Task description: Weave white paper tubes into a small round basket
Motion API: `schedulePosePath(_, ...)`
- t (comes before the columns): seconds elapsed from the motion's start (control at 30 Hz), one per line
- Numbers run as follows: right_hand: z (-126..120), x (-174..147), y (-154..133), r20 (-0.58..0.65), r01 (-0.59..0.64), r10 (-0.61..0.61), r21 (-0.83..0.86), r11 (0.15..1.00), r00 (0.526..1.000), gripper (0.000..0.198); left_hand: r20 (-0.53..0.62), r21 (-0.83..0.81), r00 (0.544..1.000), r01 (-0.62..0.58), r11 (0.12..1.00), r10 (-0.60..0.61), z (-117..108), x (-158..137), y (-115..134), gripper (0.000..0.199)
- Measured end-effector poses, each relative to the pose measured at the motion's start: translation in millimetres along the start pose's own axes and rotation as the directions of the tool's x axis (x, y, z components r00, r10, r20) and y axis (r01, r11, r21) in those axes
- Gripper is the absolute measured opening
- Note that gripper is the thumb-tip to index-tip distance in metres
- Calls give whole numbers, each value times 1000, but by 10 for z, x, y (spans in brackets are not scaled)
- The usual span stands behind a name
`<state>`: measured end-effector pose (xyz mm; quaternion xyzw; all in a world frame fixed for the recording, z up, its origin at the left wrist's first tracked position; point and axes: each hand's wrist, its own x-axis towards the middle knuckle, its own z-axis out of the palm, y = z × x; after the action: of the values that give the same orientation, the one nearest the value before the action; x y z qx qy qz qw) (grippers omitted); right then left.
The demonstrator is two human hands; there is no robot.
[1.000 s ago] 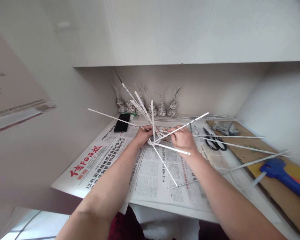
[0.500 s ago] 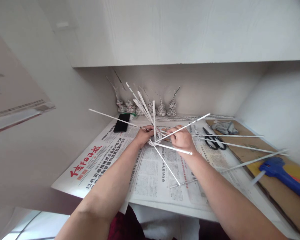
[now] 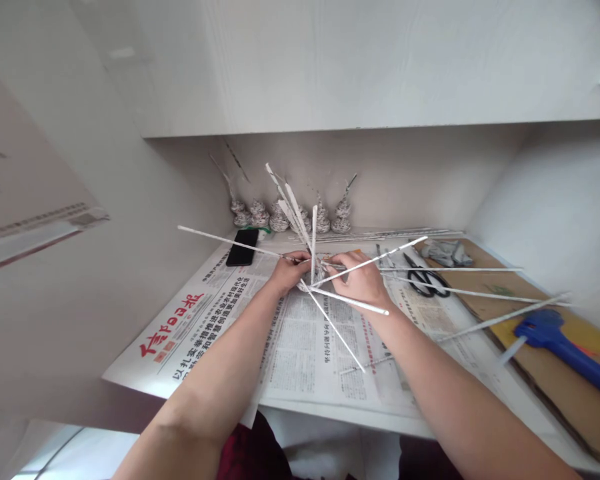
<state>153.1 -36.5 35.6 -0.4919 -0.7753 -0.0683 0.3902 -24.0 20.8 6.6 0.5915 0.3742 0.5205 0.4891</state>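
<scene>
Between my hands sits a small paper weaving (image 3: 306, 283) made of rolled newspaper, with several white paper sticks (image 3: 350, 299) fanning out from it up, sideways and toward me. My left hand (image 3: 291, 270) is closed on its left side, thumb on top. On the right side, my right hand (image 3: 359, 277) pinches at a paper strip close to the weave; its fingertips are partly hidden behind the sticks. Long paper sticks (image 3: 455, 269) reach out to the right past this hand.
Newspaper sheets (image 3: 195, 333) cover the table. Several woven gourd shapes (image 3: 341, 217) stand along the back wall. A black phone (image 3: 243, 247) lies at left. Scissors (image 3: 427, 283), a cardboard sheet (image 3: 575, 413) and a blue glue gun (image 3: 555, 333) are at right. A cabinet (image 3: 360, 67) overhangs the back.
The upright sticks have swung slightly to the right as the weaving turns a little. My right hand has shifted slightly, its fingers a little more spread. My left hand keeps its hold.
</scene>
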Motion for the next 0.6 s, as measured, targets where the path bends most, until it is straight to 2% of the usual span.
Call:
schedulePosePath(0.2, -23, -8, -74, 58, -82, 85, -42, 996, 995, 18, 64, 93, 998, -36, 995, 30, 96, -73, 118, 22)
schedulePosePath(0.47, 13, 5, -34, 76, -137, 134, 38, 990, 988, 16, 23, 81, 999, -37, 996, 36, 126, -109, 213, 22)
schedulePosePath(0.6, 14, 5, -43, 61, -133, 132, 8, 991, 989, 15, 8, 121, 998, -57, 991, 56, 135, -112, 212, 21)
